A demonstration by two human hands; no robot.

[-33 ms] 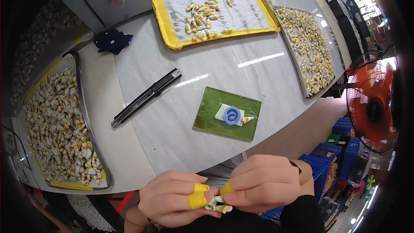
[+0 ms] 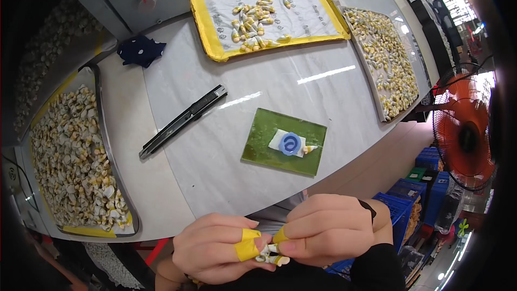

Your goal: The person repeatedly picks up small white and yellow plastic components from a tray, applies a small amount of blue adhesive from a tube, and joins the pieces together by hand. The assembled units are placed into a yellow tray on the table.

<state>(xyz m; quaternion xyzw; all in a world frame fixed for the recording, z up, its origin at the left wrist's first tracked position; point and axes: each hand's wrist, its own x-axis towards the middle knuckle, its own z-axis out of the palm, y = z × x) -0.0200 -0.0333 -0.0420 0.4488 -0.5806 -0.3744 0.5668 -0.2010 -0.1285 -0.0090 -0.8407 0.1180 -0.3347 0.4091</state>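
Note:
My left hand [image 2: 218, 248] and my right hand [image 2: 328, 229] meet below the table's front edge. Both pinch one small white and yellow piece [image 2: 272, 256] between the fingertips. Yellow tape wraps my left thumb and a right fingertip. Just above the hands, a green mat [image 2: 258, 145] lies on the white table [image 2: 215, 172]. On the mat sits a blue round part [image 2: 290, 143] on a white scrap, with one small piece beside it.
A black utility knife [image 2: 183, 121] lies left of the mat. A tray of several small pieces [image 2: 72, 164] is at the left, another [image 2: 385, 56] at the right, and a yellow-rimmed tray [image 2: 210, 43] at the back. A dark cloth [image 2: 141, 51] and an orange fan [image 2: 464, 134] are nearby.

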